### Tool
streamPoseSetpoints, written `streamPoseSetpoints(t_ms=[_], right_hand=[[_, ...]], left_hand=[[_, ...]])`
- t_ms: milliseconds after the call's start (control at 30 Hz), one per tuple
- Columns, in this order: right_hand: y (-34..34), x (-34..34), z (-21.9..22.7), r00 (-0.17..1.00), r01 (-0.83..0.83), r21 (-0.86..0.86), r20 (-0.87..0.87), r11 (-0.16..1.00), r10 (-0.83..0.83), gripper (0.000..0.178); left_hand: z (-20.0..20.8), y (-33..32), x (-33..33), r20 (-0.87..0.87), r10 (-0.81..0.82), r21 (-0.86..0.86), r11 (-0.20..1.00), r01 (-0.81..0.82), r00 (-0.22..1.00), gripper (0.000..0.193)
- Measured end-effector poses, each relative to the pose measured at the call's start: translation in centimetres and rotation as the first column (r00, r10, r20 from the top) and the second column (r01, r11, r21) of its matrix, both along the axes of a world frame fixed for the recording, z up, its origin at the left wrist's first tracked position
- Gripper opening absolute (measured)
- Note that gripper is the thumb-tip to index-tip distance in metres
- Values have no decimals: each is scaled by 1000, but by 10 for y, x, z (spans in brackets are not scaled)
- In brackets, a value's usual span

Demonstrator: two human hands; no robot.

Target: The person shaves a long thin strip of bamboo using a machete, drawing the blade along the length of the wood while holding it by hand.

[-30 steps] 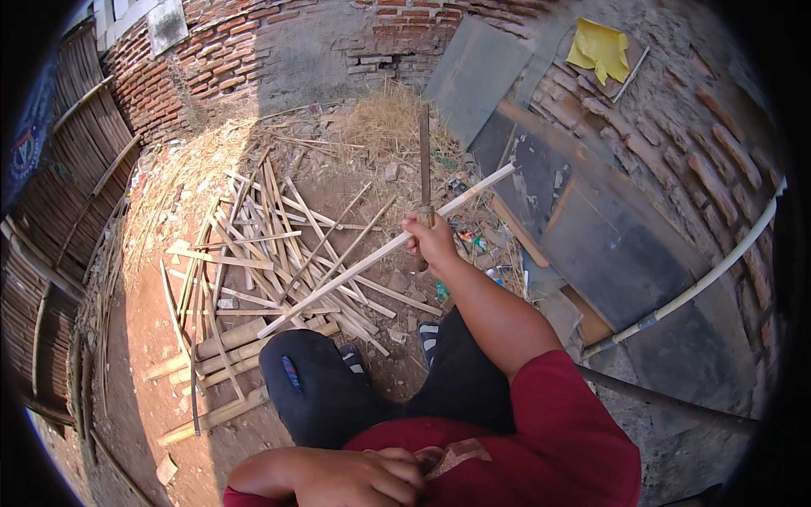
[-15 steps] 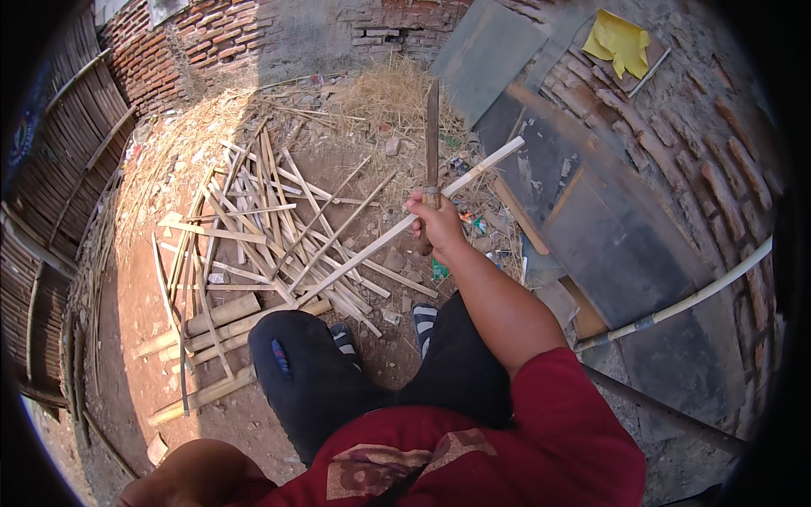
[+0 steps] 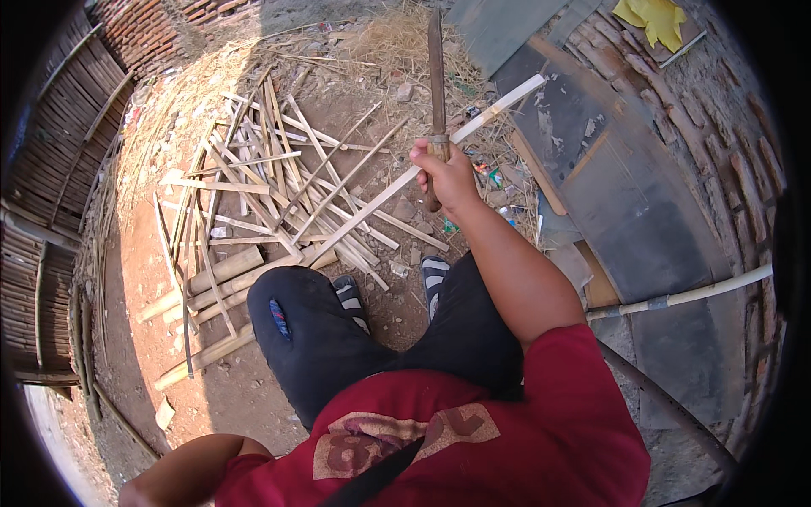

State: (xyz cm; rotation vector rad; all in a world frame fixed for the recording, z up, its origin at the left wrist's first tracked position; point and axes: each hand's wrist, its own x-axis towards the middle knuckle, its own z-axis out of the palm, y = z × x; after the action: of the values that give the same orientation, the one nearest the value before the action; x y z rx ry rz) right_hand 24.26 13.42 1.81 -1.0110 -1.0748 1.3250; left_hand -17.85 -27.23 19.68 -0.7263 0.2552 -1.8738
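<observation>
- Moved from chest [image 3: 515,456] out of view: left hand; state indeterminable.
- Clasping knife [image 3: 437,76] and pale strip [image 3: 507,103] over dirt ground [image 3: 236,397]: right hand [image 3: 446,177].
- Left: stick pile [image 3: 262,182]; right: dark boards [image 3: 625,228]; beyond: brick wall [image 3: 152,42].

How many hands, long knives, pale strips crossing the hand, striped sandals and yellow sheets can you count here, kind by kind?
Right hand: 1
Wooden-handled long knife: 1
Pale strip crossing that hand: 1
Striped sandals: 2
Yellow sheet: 1
Total: 6
</observation>
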Motion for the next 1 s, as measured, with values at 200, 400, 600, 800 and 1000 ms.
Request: streamPoseSetpoints(t_ms=[200, 400, 600, 800, 1000], right_hand=[[-4, 3, 7, 994, -33, -6, -100, 999, 33, 31], [-11, 4, 27, 987, -54, 39, -147, 998, 60, 29], [-31, 2, 53, 933, -203, 108, -280, 973, 225, 26], [-26, 32, 56, 905, -374, 160, -152, 914, 397, 35], [-10, 98, 27, 803, -144, 307, 592, 941, -70, 46]], left_hand=[[-106, 96, 111, -106, -173, -957, 284, -54, 979, 54], [-161, 169, 124, -57, -462, -994, -57, -94, 885, 81], [-166, 257, 137, -489, -79, -722, -522, -454, 869, 60], [-188, 256, 118, -318, -136, -582, -753, -306, 938, 33], [-198, 198, 86, 72, -138, -499, -863, -85, 988, 39]])
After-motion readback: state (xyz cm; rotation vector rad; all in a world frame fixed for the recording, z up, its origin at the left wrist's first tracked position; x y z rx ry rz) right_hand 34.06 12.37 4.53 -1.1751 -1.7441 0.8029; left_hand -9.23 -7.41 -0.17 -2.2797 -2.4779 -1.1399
